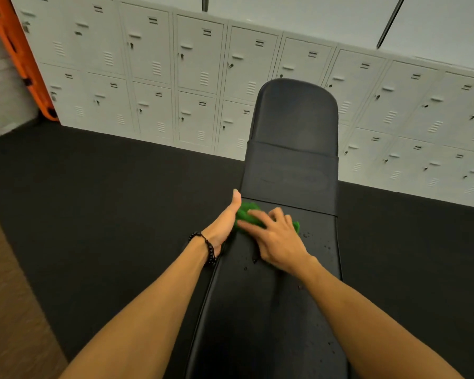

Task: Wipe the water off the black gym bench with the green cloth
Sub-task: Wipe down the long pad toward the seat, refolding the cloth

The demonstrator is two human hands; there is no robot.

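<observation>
Wiping looked barely begun: the right hand pressed spread fingers on the cloth mid-bench, left hand open beside it, droplets still nearer the person.

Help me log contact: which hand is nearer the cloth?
Right. The right hand presses on the cloth; the left hand rests at its left edge.

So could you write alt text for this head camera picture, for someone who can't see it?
A person's right hand presses a green cloth onto a black gym bench dotted with water drops. The left hand, a beaded bracelet at its wrist, rests at the bench's left edge beside the cloth; grey lockers stand behind.
</observation>
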